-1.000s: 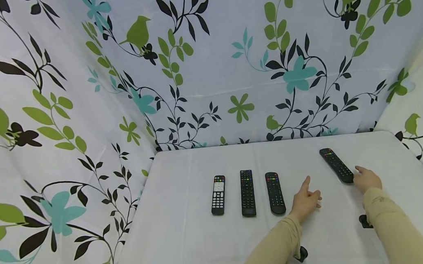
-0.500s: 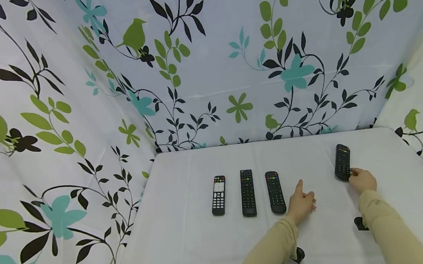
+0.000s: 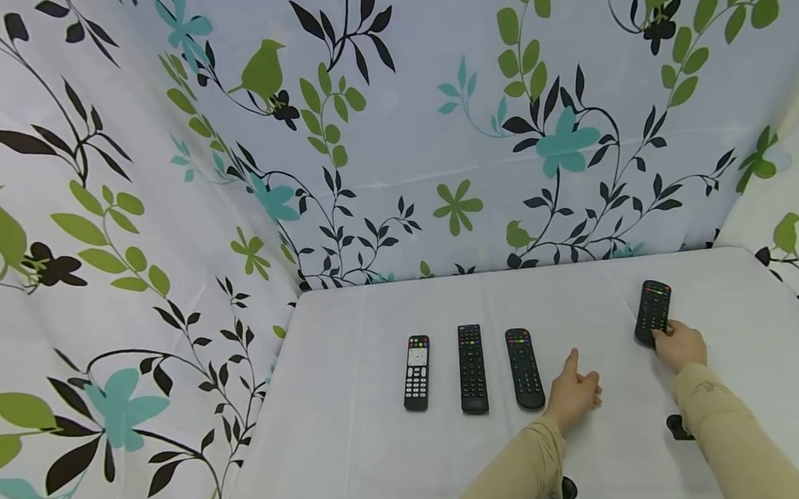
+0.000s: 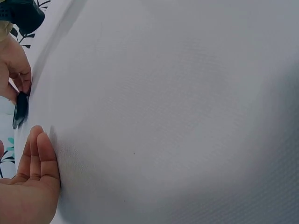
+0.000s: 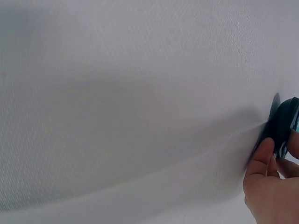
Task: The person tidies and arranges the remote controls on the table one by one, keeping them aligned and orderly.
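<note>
My right hand (image 3: 682, 346) pinches the near end of a black remote control (image 3: 654, 304) at the table's far right. In the right wrist view, thumb and fingers hold the dark remote (image 5: 281, 123) at the right edge; whether it is lifted off the cloth, I cannot tell. My left hand (image 3: 573, 393) rests on the cloth with its index finger pointing forward and holds nothing. Left of it lie three more remotes: a wide black one (image 3: 525, 369) nearest, a long black one (image 3: 472, 369), and a smaller one with white keys (image 3: 417, 373).
A white cloth covers the table (image 3: 371, 456). Patterned curtains (image 3: 408, 126) with leaves and birds hang behind it and at both sides. Small black devices (image 3: 566, 492) show under both wrists.
The right hand has taken hold of the far-right remote's near end. That remote has turned from a slant to nearly lengthwise. The left hand stays in about the same place.
</note>
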The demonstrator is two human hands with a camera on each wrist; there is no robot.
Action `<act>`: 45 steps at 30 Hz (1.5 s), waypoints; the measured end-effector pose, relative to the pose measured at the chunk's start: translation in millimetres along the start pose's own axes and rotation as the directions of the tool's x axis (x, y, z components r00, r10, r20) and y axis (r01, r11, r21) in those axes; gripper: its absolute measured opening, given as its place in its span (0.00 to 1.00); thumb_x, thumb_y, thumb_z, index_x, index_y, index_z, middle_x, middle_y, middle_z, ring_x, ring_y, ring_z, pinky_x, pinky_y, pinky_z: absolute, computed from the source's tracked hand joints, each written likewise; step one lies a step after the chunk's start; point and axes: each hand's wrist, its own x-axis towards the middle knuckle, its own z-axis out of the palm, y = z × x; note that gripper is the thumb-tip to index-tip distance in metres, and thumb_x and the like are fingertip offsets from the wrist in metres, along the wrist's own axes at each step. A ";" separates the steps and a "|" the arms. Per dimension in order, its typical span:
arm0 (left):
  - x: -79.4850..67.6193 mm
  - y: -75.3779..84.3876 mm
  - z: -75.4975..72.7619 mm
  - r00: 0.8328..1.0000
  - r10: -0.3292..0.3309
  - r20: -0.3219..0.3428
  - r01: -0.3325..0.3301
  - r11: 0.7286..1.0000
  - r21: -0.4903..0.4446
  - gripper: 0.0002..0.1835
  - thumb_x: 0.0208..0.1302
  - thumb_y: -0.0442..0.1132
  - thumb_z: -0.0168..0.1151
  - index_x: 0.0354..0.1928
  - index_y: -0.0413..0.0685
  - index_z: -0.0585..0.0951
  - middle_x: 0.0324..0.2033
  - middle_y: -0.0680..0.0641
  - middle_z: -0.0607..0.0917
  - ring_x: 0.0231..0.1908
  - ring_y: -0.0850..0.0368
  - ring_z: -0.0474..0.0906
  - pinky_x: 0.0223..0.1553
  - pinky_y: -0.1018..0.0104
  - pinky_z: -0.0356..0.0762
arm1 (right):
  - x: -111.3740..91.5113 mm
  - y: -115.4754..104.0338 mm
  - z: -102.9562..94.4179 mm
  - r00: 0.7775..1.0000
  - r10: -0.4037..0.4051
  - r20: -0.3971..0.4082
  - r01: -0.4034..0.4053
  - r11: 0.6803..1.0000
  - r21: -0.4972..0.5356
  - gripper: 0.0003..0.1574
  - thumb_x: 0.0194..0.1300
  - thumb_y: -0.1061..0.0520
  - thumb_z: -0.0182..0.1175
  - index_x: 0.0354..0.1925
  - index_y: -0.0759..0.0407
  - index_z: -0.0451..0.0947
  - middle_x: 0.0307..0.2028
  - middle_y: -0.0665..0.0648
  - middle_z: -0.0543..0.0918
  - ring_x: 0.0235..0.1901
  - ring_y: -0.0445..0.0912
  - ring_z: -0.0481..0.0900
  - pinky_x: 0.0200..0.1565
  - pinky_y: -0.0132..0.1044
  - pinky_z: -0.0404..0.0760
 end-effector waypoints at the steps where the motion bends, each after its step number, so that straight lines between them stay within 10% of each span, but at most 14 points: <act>1: -0.3 0.2 0.4 1.000 -0.011 -0.001 0.011 1.000 -0.002 0.30 0.64 0.38 0.54 0.68 0.45 0.62 0.18 0.54 0.80 0.17 0.62 0.78 0.23 0.75 0.74 | -0.4 1.1 -0.7 1.000 0.000 0.002 0.000 1.000 -0.008 0.34 0.68 0.52 0.42 0.58 0.83 0.60 0.50 0.83 0.70 0.50 0.75 0.67 0.49 0.59 0.69; 11: 0.7 2.2 1.3 0.996 -0.089 -0.030 0.090 0.995 0.039 0.31 0.64 0.40 0.56 0.68 0.50 0.62 0.21 0.51 0.82 0.21 0.59 0.80 0.26 0.75 0.72 | -13.6 -9.9 -0.8 0.998 0.015 0.056 -0.016 1.000 0.018 0.34 0.71 0.53 0.41 0.61 0.82 0.56 0.50 0.82 0.69 0.47 0.70 0.70 0.46 0.56 0.71; 45: -7.8 6.5 -3.5 1.000 -0.025 0.012 0.022 0.985 0.171 0.30 0.63 0.38 0.56 0.67 0.46 0.64 0.20 0.47 0.83 0.18 0.67 0.71 0.27 0.76 0.66 | -62.4 -27.6 33.8 0.963 -0.226 0.150 0.217 0.973 0.075 0.32 0.68 0.56 0.50 0.58 0.83 0.61 0.40 0.77 0.78 0.40 0.64 0.77 0.40 0.52 0.76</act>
